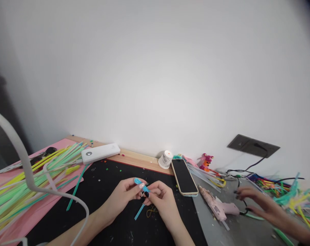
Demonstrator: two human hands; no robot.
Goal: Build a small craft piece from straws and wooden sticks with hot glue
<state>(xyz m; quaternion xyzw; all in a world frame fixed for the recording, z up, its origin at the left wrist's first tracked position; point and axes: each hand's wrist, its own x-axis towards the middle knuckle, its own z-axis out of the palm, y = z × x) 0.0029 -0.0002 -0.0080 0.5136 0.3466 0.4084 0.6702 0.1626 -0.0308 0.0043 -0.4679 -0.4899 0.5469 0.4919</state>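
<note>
Over the black mat, both hands hold a bent blue pipe cleaner, its straight tail slanting down between them. My left hand pinches the upper folded part between thumb and fingers. Close beside it, my right hand grips the same piece with thumb and fingertips. The fingers hide the middle of the bend. A thin yellowish loop shows just below my right fingers, and I cannot tell whether it touches the hand.
Many coloured pipe cleaners lie on pink paper at left, beside a white box-shaped device. A paper cup and a phone stand behind. A glue gun rests at right, near another person's hand. A white curved tube crosses the left foreground.
</note>
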